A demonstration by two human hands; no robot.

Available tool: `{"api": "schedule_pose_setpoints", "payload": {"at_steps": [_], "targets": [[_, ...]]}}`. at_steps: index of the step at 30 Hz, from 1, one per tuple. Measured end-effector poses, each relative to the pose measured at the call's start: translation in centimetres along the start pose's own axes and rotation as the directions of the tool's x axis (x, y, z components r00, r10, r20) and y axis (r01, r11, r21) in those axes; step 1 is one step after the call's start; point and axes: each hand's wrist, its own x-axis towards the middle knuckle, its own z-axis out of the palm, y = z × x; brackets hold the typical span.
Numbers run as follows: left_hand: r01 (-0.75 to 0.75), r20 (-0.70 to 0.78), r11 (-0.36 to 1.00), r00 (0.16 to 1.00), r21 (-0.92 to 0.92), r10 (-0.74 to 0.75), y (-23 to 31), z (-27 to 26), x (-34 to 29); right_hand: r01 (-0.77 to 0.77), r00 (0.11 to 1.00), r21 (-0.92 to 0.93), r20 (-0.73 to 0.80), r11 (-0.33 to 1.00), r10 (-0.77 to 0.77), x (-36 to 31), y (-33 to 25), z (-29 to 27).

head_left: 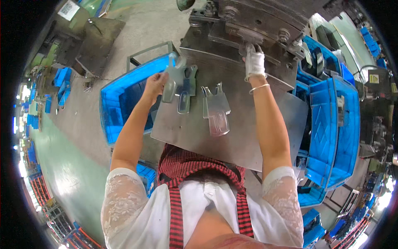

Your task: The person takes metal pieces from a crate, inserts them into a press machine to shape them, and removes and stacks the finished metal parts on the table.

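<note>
The left hand (156, 85) grips a metal part (175, 77), long axis one-to-seven o'clock, the gloved right hand (254, 63), hold unclear, farther off at the press (259, 18) toward two-thirty.

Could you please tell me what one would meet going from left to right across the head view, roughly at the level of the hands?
Small blue bins, bare left hand, grey piece in its grip, shaped grey metal, gloved right hand, large blue bins.
</note>
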Motion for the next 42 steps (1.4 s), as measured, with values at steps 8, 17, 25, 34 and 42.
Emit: {"api": "schedule_pose_setpoints", "payload": {"at_steps": [8,17,25,34,42], "targets": [[-0.046,0.112,0.815,0.985,-0.577,0.135,7.6,5.7,-0.9,-0.237,0.846,0.15,0.517,0.96,0.128,-10.3,-4.6,-4.6],[-0.143,0.237,0.911,0.939,-0.388,0.248,14.5,14.6,5.8,-0.038,0.952,-0.117,0.297,0.992,0.071,-8.7,-3.1,-4.7],[-0.403,0.089,0.886,0.915,0.231,0.393,13.3,12.9,8.7,-0.164,0.985,0.234,-0.015,0.958,0.173,-1.1,-0.5,1.3],[-0.893,0.699,0.205,0.443,0.402,0.561,6.7,15.0,-1.7,-0.196,0.979,0.242,-0.003,0.95,0.203,-1.4,-3.5,1.1],[-0.848,0.787,-0.239,0.284,0.473,0.548,4.2,19.6,-1.1,-0.241,0.97,0.226,0.046,0.944,0.237,-1.0,-1.8,2.0]]}}
